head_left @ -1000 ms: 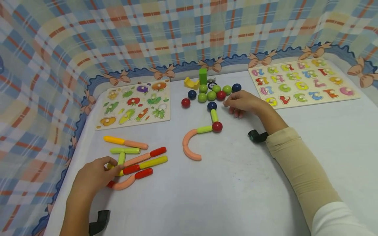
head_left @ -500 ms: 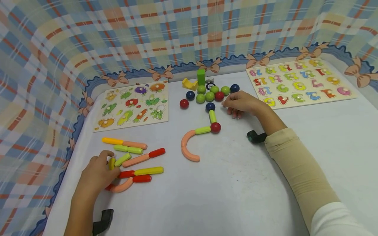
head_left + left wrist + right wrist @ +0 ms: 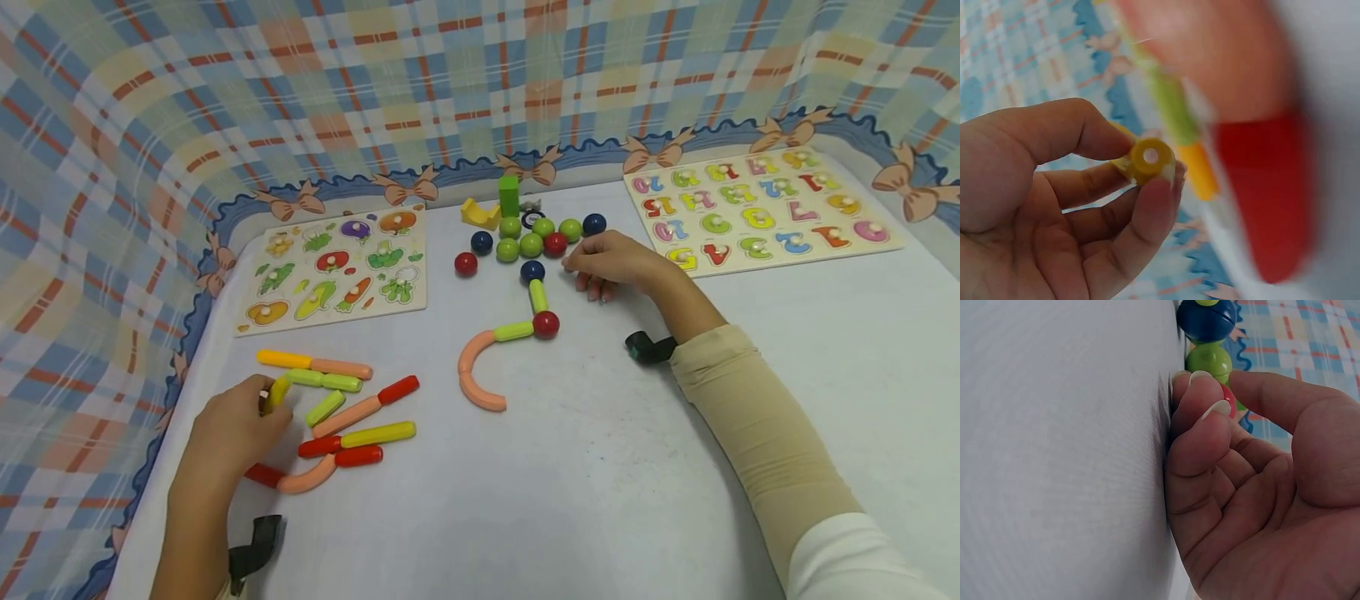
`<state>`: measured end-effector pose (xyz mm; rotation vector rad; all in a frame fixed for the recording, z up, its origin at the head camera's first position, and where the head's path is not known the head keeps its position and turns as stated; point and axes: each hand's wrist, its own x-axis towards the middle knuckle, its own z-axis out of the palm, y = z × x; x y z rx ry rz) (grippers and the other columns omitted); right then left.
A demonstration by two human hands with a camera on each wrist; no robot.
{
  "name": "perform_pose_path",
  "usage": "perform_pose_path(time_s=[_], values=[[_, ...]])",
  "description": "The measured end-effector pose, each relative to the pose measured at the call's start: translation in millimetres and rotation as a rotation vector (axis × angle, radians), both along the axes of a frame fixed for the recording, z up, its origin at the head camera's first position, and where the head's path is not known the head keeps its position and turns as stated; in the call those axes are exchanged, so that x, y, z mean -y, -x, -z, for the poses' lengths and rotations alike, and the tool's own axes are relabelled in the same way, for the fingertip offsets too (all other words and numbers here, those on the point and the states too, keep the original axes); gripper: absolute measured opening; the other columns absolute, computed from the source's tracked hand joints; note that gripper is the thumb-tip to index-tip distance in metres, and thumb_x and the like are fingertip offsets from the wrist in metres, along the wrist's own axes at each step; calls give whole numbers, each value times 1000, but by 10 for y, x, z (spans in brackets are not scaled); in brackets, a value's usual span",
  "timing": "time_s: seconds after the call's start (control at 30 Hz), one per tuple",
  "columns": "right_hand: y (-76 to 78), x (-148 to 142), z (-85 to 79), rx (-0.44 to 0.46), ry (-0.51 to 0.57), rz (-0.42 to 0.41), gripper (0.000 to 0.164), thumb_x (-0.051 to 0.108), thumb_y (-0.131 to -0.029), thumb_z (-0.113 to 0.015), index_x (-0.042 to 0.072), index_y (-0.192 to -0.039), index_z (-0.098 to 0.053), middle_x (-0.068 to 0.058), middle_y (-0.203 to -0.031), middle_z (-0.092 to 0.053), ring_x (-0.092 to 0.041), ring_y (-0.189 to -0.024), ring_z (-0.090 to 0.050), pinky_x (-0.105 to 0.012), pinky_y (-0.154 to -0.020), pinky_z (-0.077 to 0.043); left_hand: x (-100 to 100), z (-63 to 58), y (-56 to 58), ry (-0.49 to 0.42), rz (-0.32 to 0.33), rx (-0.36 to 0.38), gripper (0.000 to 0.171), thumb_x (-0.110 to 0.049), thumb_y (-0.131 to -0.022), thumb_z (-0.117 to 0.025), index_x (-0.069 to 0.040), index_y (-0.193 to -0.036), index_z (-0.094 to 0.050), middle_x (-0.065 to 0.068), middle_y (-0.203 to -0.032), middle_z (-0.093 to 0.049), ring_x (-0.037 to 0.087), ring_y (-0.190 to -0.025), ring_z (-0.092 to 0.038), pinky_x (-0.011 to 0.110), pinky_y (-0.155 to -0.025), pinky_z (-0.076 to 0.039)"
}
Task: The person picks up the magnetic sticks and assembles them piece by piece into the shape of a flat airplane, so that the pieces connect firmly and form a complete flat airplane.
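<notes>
My left hand [image 3: 232, 429] pinches a yellow stick [image 3: 276, 393] between thumb and fingers, at the left of the table. In the left wrist view the stick [image 3: 1150, 157] shows a round end with a pale centre. Around that hand lie joined sticks: a light green pair [image 3: 324, 380], a red-and-yellow one [image 3: 378, 435], a pink-and-red one [image 3: 356, 414], and a curved pink one with red ends [image 3: 311, 477]. One short green stick [image 3: 325, 408] lies loose. My right hand [image 3: 618, 260] rests on the table with loosely curled fingers, holding nothing, beside a blue ball [image 3: 532, 272].
From the blue ball, green sticks [image 3: 513, 331], a red ball [image 3: 546, 324] and curved pink pieces [image 3: 467, 367] form a hook shape. Several balls [image 3: 531, 244], a green block [image 3: 509, 197] and a yellow block [image 3: 480, 214] stand behind. Puzzle boards with vegetables [image 3: 330, 271] and numbers [image 3: 765, 212] flank them.
The left hand has picked up the yellow stick and drawn it left and up, away from the short green stick. Neighbouring sticks have shifted slightly. The right hand has stayed in place.
</notes>
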<state>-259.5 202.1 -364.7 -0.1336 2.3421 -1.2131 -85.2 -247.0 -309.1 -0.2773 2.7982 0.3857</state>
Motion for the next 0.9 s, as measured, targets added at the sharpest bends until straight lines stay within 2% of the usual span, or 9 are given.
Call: perform_pose_path(time_s=[0.13, 0.27, 0.33, 0.47, 0.67, 0.8, 0.9], values=[[-2, -8, 6, 10, 5, 5, 32, 36, -89, -55, 5, -96, -60, -15, -80, -60, -26, -59, -56, -32, -54, -47, -141, -155, 110, -44, 96, -97, 50, -21, -87, -53, 2, -129, -39, 22, -106, -53, 32, -85, -49, 43, -66, -47], [-7, -11, 1, 9, 10, 1, 32, 35, -89, -54, 4, -96, -60, -15, -81, -60, -26, -59, -56, -32, -54, -47, -379, -253, 296, -114, 196, -94, 50, -30, -88, -55, -5, -130, -43, 17, -108, -55, 31, -93, -52, 42, -70, -48], [-9, -11, -3, 6, 14, 3, 32, 35, -89, -54, 4, -96, -60, -15, -81, -60, -26, -59, -56, -32, -54, -48, -517, -256, 418, -155, 240, -71, 49, -32, -88, -57, -7, -128, -47, 13, -107, -56, 29, -95, -53, 41, -74, -47], [1, -13, -3, 16, 26, 13, 32, 35, -89, -53, 4, -96, -59, -15, -80, -60, -24, -58, -56, -32, -53, -47, -798, -223, 682, -226, 316, -42, 41, -25, -87, -60, -9, -124, -52, 7, -106, -57, 24, -96, -54, 38, -79, -47], [26, -47, 25, 41, 73, 34, 31, 33, -90, -53, 5, -99, -60, -15, -80, -60, -21, -56, -55, -31, -52, -47, -1247, -207, 1076, -272, 425, -24, 33, -18, -84, -64, -10, -116, -59, 4, -102, -58, 19, -93, -52, 34, -79, -45], [40, -88, 43, 50, 103, 60, 31, 32, -90, -53, 4, -100, -60, -15, -80, -60, -20, -55, -55, -32, -53, -48, -1612, -188, 1299, -282, 480, -34, 30, -22, -82, -66, -11, -110, -62, 0, -97, -57, 15, -89, -52, 30, -77, -44], [57, -141, 46, 46, 79, 125, 32, 33, -90, -53, 3, -97, -59, -13, -76, -59, -18, -53, -55, -30, -51, -47, -1899, -152, 1433, -277, 524, -66, 29, -22, -81, -66, -13, -108, -63, -3, -94, -57, 12, -86, -51, 26, -75, -43]])
